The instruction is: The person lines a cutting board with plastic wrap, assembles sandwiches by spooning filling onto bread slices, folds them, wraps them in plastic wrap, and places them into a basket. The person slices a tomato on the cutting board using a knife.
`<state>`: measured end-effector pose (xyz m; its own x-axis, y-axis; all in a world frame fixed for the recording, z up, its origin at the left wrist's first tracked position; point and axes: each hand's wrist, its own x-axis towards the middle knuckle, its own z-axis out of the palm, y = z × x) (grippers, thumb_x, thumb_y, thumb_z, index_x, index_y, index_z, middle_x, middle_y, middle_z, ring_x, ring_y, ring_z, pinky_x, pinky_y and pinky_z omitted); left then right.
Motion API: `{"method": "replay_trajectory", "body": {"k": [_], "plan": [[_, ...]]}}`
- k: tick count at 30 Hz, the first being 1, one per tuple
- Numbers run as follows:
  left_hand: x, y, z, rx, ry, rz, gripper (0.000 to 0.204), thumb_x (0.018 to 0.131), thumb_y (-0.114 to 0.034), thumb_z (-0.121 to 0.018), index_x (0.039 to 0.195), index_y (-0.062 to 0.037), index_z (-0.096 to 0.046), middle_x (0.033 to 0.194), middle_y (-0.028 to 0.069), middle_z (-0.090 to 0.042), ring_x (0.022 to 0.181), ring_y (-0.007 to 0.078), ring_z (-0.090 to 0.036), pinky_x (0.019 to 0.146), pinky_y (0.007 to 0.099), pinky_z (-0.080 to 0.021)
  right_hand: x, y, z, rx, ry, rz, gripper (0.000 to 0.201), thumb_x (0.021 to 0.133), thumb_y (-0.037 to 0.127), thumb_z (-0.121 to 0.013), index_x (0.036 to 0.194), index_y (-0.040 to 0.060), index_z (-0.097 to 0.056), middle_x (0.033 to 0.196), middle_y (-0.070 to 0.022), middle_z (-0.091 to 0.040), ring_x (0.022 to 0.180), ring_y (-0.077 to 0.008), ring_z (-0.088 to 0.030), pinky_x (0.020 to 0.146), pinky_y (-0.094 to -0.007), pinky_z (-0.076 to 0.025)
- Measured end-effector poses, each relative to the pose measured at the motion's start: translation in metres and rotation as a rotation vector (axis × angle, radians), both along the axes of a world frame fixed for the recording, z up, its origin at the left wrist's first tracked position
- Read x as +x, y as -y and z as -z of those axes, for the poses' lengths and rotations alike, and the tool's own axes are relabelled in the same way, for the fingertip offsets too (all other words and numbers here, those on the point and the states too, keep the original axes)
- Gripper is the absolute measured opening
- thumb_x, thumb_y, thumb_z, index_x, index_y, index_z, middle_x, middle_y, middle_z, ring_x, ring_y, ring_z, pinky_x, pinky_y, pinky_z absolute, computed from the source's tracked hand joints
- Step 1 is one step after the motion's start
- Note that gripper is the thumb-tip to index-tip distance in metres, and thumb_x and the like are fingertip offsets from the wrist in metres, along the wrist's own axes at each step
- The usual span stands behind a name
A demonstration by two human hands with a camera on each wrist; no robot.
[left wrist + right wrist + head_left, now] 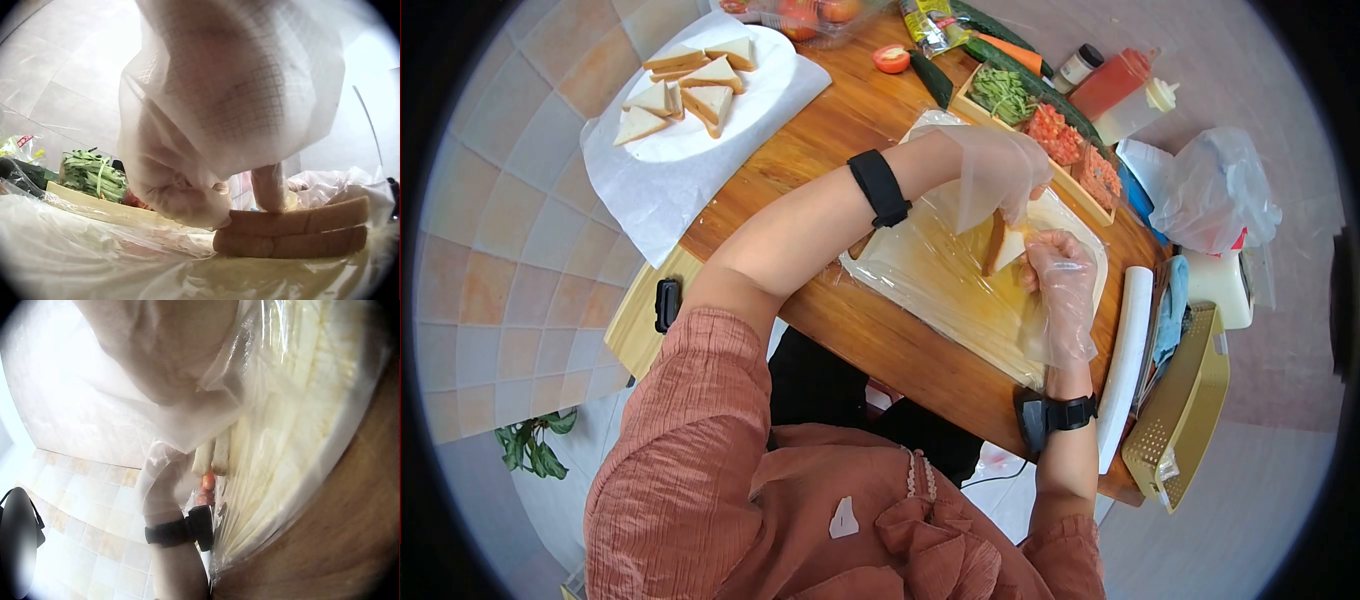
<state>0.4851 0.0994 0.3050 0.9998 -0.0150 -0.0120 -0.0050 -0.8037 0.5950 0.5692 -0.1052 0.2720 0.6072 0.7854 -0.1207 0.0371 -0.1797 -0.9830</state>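
Observation:
A triangular white-bread sandwich (1006, 247) sits on a pale board (900, 270) wrapped in clear film. In the left wrist view the sandwich (290, 228) shows two stacked slices, crust side toward the camera. My left hand (1008, 165), in a loose clear plastic glove, reaches over from the far side and holds the sandwich, one finger pressing down on its top. The gloved right hand (1062, 290) grips its near right side with curled fingers. The right wrist view shows the sandwich ends (212, 453) partly behind the right-hand glove.
A wooden tray (1088, 200) holds shredded cucumber (1000, 95), diced tomato (1054, 134) and pink chopped filling (1097, 178). Sauce bottles (1112, 82) stand behind it. Several sandwich triangles lie on a white plate (760, 75) at far left. A white roll (1125, 365) and basket (1180, 420) line the right edge.

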Motion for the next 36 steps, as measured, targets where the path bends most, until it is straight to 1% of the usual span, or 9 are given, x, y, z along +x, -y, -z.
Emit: {"method": "replay_trajectory", "body": {"k": [10,13,16,25,27,29,32,33,36], "plan": [[-0.003,0.003,-0.002,0.01,-0.04,-0.026,0.051,0.069,-0.019,-0.08,0.113,0.0022,-0.065,0.094,0.0159,-0.066,0.09,0.0293,-0.066,0.076,0.0387,-0.05,-0.003,0.0,-0.004,-0.041,0.053,0.021,0.01,0.091,0.007,-0.07,0.099,0.0012,-0.066,0.074,-0.002,-0.063,0.058,-0.008,-0.054,0.052,-0.0225,-0.038],[-0.003,0.003,0.003,0.076,0.078,-0.019,0.042,0.067,-0.023,-0.083,0.097,0.0027,-0.07,0.091,0.0201,-0.07,0.088,0.034,-0.068,0.075,0.0409,-0.052,-0.003,0.0,-0.003,-0.017,0.033,0.031,0.011,0.093,0.011,-0.07,0.098,0.0025,-0.065,0.074,-0.0011,-0.062,0.057,-0.0079,-0.053,0.051,-0.0227,-0.038],[-0.011,0.005,0.0,0.038,0.164,0.007,0.043,0.068,-0.022,-0.082,0.102,0.0026,-0.07,0.095,0.0198,-0.071,0.09,0.0339,-0.069,0.077,0.0403,-0.053,-0.004,0.002,-0.005,0.001,-0.028,0.055,0.013,0.094,0.015,-0.069,0.098,0.003,-0.064,0.073,-0.0006,-0.061,0.055,-0.0078,-0.051,0.05,-0.0226,-0.037],[-0.009,0.01,-0.006,0.075,-0.025,-0.083,0.048,0.073,-0.022,-0.082,0.114,-0.0007,-0.067,0.104,0.0183,-0.071,0.097,0.0329,-0.068,0.082,0.0393,-0.054,0.006,0.008,-0.001,0.071,-0.011,0.15,0.012,0.096,0.016,-0.065,0.098,0.0034,-0.065,0.074,0.0004,-0.06,0.058,-0.0059,-0.05,0.051,-0.0218,-0.038],[-0.009,0.01,-0.002,0.081,0.017,-0.102,0.046,0.075,-0.023,-0.08,0.113,-0.0016,-0.067,0.09,0.0155,-0.068,0.089,0.0311,-0.067,0.079,0.0401,-0.052,0.007,0.008,0.0,0.122,0.015,0.191,0.011,0.097,0.014,-0.064,0.099,0.0031,-0.066,0.076,0.0009,-0.061,0.06,-0.0053,-0.051,0.053,-0.0213,-0.038],[-0.008,0.011,-0.005,0.085,-0.007,-0.099,0.046,0.075,-0.023,-0.081,0.113,-0.0017,-0.068,0.09,0.0159,-0.069,0.089,0.0319,-0.067,0.079,0.0404,-0.052,0.009,0.009,0.002,0.171,0.043,0.228,0.011,0.097,0.012,-0.063,0.101,0.0027,-0.067,0.078,0.0014,-0.061,0.062,-0.0047,-0.052,0.055,-0.0209,-0.039],[-0.006,0.012,-0.008,0.094,-0.086,-0.122,0.046,0.076,-0.025,-0.08,0.115,-0.0033,-0.067,0.099,0.0164,-0.068,0.095,0.0316,-0.066,0.082,0.0401,-0.052,0.01,0.012,0.005,0.201,0.182,0.178,0.013,0.095,0.003,-0.058,0.103,0.0004,-0.068,0.081,-0.0026,-0.065,0.067,-0.0091,-0.056,0.059,-0.0239,-0.043],[-0.005,0.012,-0.009,0.099,-0.138,-0.143,0.047,0.077,-0.026,-0.08,0.117,-0.0048,-0.066,0.108,0.0164,-0.066,0.101,0.0306,-0.064,0.084,0.0395,-0.051,0.011,0.013,0.007,0.236,0.348,0.124,0.018,0.091,-0.001,-0.056,0.103,-0.0004,-0.069,0.083,-0.0072,-0.066,0.071,-0.0151,-0.06,0.064,-0.0278,-0.046],[-0.004,0.006,-0.001,0.106,-0.09,-0.122,0.049,0.078,-0.027,-0.08,0.119,-0.0044,-0.065,0.104,0.0168,-0.066,0.098,0.0313,-0.065,0.082,0.0395,-0.051,0.012,0.012,0.005,0.345,0.655,0.011,0.027,0.083,-0.007,-0.052,0.102,-0.0007,-0.071,0.089,-0.0152,-0.068,0.079,-0.0276,-0.064,0.073,-0.0353,-0.05]]}}
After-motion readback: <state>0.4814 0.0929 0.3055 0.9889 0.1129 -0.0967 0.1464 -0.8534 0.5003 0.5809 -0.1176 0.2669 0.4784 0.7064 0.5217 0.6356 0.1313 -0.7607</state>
